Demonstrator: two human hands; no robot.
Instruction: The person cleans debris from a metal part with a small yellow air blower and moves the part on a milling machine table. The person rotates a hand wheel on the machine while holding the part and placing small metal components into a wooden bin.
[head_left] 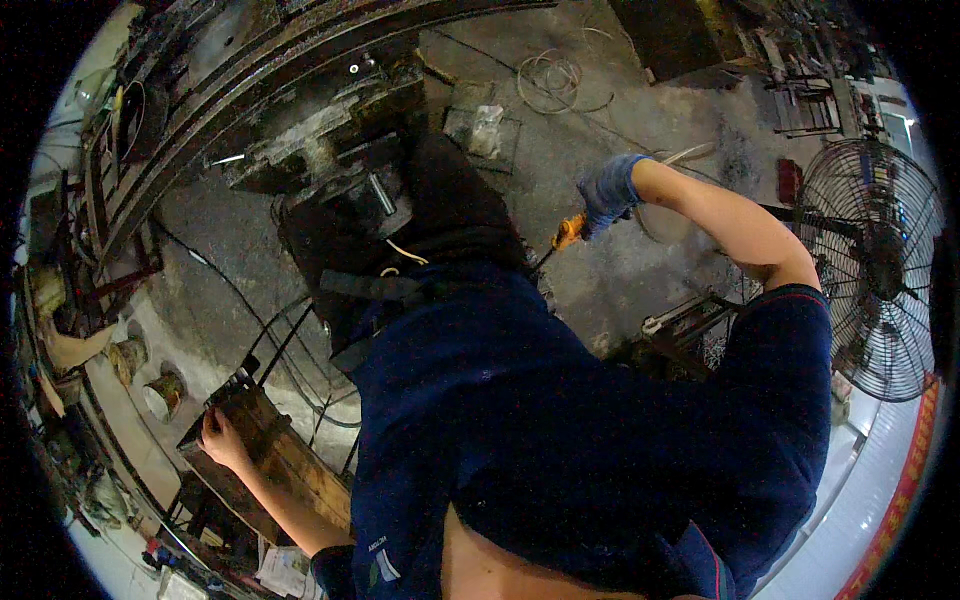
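Observation:
My right hand (608,195), in a blue work glove, is out to the right of my body above the floor. It grips a yellow-orange air blow gun (569,232) whose thin dark nozzle points down and to the left, towards my trousers. A pale hose (690,154) shows behind the wrist. Low on the left, my bare left hand (222,440) rests at the end of a wooden box-like bench (300,455). Its fingers are curled by the dark edge; whatever they hold is too small to make out.
A machine (340,150) with a shiny metal cylinder (382,195) stands before my legs. A large black fan (880,260) is at the right. Coiled hose (550,82) and a clear plastic bag (487,130) lie on the floor. A black cable (235,285) runs at left, near tins (163,396).

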